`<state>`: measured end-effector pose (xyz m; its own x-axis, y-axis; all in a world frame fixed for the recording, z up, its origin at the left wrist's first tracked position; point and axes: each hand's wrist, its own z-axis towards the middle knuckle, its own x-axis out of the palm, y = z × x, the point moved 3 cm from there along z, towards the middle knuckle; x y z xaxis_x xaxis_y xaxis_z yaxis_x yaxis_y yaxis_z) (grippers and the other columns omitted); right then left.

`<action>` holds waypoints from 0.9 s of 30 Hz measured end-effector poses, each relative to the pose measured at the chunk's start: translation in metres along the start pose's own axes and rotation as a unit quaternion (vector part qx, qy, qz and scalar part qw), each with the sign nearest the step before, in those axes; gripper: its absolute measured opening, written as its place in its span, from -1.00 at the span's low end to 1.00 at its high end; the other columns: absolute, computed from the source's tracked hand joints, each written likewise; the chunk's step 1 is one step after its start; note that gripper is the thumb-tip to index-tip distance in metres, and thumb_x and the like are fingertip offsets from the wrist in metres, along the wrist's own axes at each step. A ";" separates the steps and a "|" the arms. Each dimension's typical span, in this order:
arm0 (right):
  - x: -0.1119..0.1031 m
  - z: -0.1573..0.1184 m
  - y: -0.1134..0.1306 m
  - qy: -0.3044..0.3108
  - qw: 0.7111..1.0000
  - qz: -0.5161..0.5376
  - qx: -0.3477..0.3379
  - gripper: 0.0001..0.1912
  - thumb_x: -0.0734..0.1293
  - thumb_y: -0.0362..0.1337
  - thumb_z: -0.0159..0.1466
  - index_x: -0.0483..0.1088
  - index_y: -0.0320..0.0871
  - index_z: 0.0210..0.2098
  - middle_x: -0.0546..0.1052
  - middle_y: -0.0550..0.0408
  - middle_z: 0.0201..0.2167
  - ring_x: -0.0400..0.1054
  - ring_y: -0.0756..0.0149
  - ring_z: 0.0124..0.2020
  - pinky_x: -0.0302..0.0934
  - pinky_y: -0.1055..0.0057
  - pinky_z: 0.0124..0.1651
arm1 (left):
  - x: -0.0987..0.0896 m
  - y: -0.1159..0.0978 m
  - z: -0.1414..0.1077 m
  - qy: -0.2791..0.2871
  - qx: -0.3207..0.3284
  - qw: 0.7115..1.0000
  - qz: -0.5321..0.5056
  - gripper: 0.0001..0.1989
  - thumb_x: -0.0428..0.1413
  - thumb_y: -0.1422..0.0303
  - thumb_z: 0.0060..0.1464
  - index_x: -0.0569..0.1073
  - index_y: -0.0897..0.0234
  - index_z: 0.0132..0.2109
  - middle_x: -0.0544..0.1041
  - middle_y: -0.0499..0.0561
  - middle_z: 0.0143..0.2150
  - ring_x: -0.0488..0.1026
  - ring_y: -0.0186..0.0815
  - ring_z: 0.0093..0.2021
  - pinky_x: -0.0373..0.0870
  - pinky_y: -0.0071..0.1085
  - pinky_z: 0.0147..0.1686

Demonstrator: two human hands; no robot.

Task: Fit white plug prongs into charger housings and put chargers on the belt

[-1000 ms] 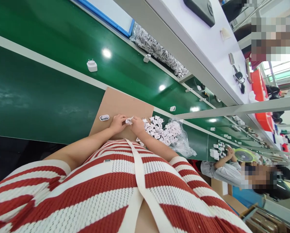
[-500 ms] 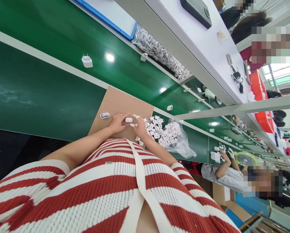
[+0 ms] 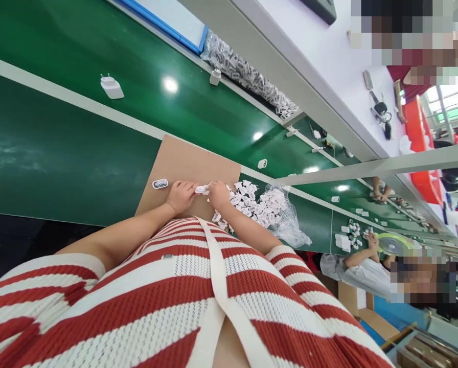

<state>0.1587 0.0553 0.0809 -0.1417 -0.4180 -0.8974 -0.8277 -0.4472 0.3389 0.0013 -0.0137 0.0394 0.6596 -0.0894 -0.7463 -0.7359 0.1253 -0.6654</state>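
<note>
Over a brown cardboard sheet (image 3: 190,158), my left hand (image 3: 183,196) is closed on one end of a small white oval part (image 3: 201,189). My right hand (image 3: 219,196) has its fingers pinched at the other end of that part, on a small white piece whose shape is mostly hidden. Left of my left hand lies a white oval housing (image 3: 160,183) with a dark inside. Many small white pieces (image 3: 246,197) are heaped just right of my right hand, some of them at the mouth of a clear plastic bag (image 3: 292,230).
White chargers (image 3: 112,88) lie spaced along the green belt (image 3: 144,66) beyond the cardboard. A metal post (image 3: 347,171) slants across the right. A blue-edged tray (image 3: 175,33) and a bag of parts (image 3: 248,74) are behind. A person sits at the right.
My hands have closed in on the white oval part, with my right fingers now against its end. The charger at the upper left has moved left along the belt.
</note>
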 end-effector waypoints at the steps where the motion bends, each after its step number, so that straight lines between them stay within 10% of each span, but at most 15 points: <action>1: 0.000 -0.002 -0.001 -0.004 1.000 0.001 -0.002 -0.78 0.31 -0.52 0.24 0.55 -0.18 -0.23 0.59 -0.08 -0.19 0.38 0.12 -0.07 0.23 0.26 0.07 | -0.002 -0.002 0.000 -0.001 -0.005 1.000 -0.003 -0.63 -0.03 0.20 0.33 0.56 0.21 0.08 0.58 0.26 0.04 0.46 0.07 0.10 0.22 0.05 0.12; 8: -0.003 -0.055 -0.049 -0.175 0.963 0.076 0.191 -0.76 0.25 -0.40 0.31 0.47 -0.20 -0.07 0.54 -0.10 -0.10 0.36 0.11 0.00 0.21 0.19 0.12 | -0.036 -0.019 0.056 -0.051 -0.076 0.996 -0.004 -0.67 0.06 0.23 0.29 0.55 0.28 0.06 0.57 0.21 0.00 0.49 0.04 0.01 0.34 -0.08 0.00; 18: -0.004 -0.031 -0.063 -0.111 0.952 -0.011 0.287 -0.69 0.39 -0.28 0.18 0.51 -0.18 -0.07 0.57 -0.20 -0.04 0.35 -0.07 0.10 0.19 0.06 0.16 | -0.095 0.047 0.228 -0.038 -0.239 0.970 0.008 -0.64 0.18 0.23 0.33 0.53 0.56 -0.02 0.58 0.25 -0.02 0.35 -0.27 -0.18 0.22 -0.23 -0.11; 23: -0.008 -0.021 -0.067 -0.099 0.943 0.106 0.301 -0.58 0.42 -0.40 0.07 0.55 -0.17 -0.04 0.57 -0.16 -0.01 0.37 -0.06 0.14 0.15 0.03 0.27 | -0.120 0.073 0.216 -0.037 -0.235 0.971 0.030 -0.32 0.29 0.17 0.21 0.36 0.55 0.30 0.43 0.31 0.24 0.32 -0.01 0.20 0.20 -0.06 0.11; 27: -0.008 -0.027 -0.064 -0.128 0.929 0.204 0.280 -0.51 0.37 -0.34 0.15 0.48 -0.22 0.09 0.50 -0.16 0.09 0.44 0.10 0.07 0.27 0.17 0.22 | -0.140 0.083 0.131 -0.109 -0.157 0.981 0.020 -0.15 0.26 0.05 0.17 0.21 0.38 0.45 0.31 0.26 0.37 0.15 0.20 0.38 0.14 0.13 0.27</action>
<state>0.2277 0.0661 0.0742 -0.5714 -0.2289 -0.7881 -0.8191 0.2182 0.5305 -0.1320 0.1391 0.0910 0.6206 0.1265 -0.7738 -0.7507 -0.1889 -0.6330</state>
